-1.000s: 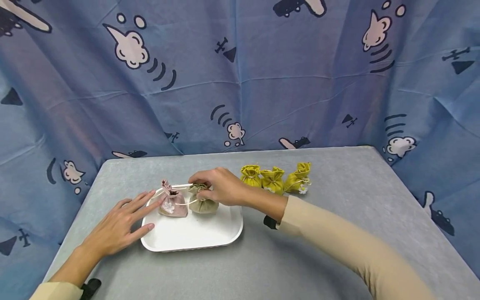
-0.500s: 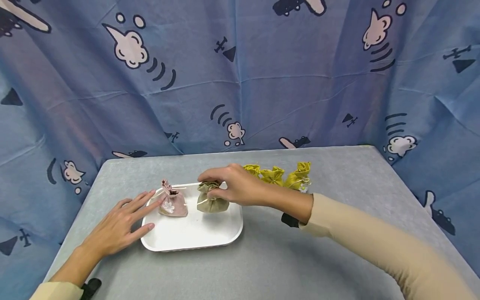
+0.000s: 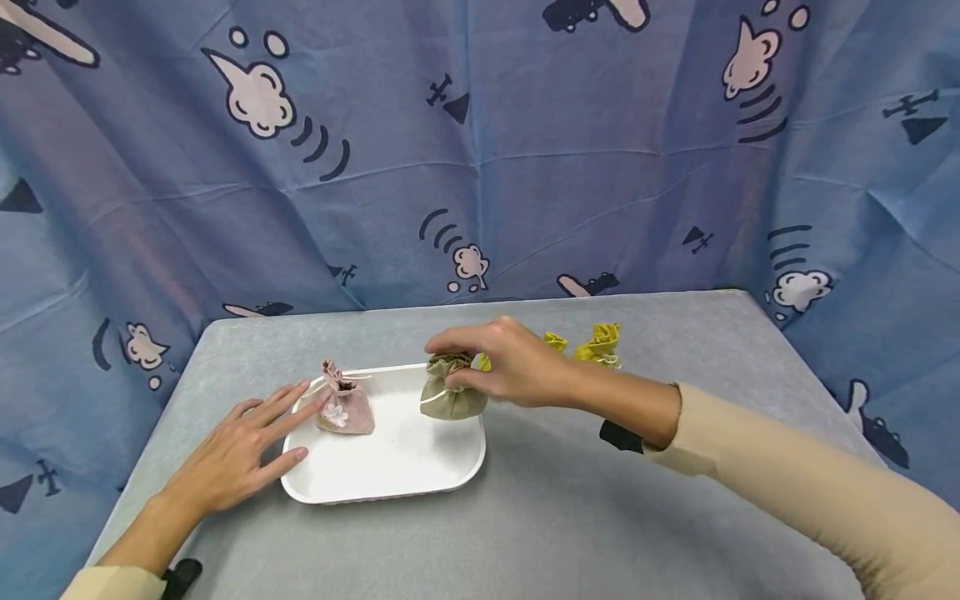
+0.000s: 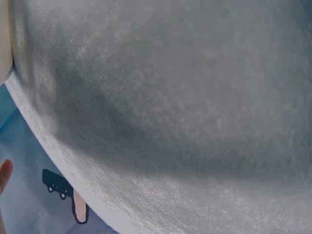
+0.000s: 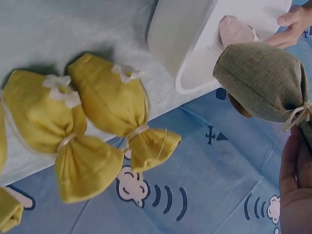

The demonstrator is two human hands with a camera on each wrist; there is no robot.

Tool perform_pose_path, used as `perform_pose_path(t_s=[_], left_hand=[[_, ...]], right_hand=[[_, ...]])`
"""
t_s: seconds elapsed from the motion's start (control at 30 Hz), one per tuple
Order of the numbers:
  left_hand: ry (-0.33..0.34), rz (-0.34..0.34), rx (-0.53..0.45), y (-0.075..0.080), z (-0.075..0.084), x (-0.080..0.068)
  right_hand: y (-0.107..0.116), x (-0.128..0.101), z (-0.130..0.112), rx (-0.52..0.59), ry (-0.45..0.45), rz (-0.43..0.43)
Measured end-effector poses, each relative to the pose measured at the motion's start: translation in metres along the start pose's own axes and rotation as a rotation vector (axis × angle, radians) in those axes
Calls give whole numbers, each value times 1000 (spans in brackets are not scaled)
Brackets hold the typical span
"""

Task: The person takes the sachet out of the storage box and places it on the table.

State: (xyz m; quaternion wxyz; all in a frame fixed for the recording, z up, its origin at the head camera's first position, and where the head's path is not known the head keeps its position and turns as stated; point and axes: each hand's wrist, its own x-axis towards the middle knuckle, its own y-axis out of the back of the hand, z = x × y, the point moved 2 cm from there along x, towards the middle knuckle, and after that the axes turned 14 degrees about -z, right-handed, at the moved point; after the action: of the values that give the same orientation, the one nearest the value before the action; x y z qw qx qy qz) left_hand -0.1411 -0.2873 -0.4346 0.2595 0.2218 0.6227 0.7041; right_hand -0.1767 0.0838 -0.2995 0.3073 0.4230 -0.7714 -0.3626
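My right hand pinches the gathered neck of an olive-green drawstring pouch and holds it lifted over the right rim of the white tray. In the right wrist view the olive pouch hangs above the tray's edge. A pink pouch with a flower stands on the tray's left side. My left hand lies flat on the table, its fingertips touching the tray's left rim close to the pink pouch.
Yellow pouches sit on the grey table behind my right hand, partly hidden; two show plainly in the right wrist view. A blue patterned curtain hangs behind the table. The left wrist view shows only table surface.
My right hand has lifted the olive pouch off the tray and carried it rightward, away from the pink pouch. The left hand has stayed put.
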Motion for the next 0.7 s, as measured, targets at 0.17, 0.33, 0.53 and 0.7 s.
perform_pose_path(t_s=[0.17,0.33,0.53,0.7], left_hand=[[6,0,0,0,0,0],[12,-5,-4,-1,0,-1],[4,0,2,-1,0,0],[7,-1,2,-1,-1,0]], right_hand=[[8,-9,1,17,17,36],[12,-20,6,18,-8,46],[14,-32,13,-7,-43,53],[14,-41,18,5,-54,57]])
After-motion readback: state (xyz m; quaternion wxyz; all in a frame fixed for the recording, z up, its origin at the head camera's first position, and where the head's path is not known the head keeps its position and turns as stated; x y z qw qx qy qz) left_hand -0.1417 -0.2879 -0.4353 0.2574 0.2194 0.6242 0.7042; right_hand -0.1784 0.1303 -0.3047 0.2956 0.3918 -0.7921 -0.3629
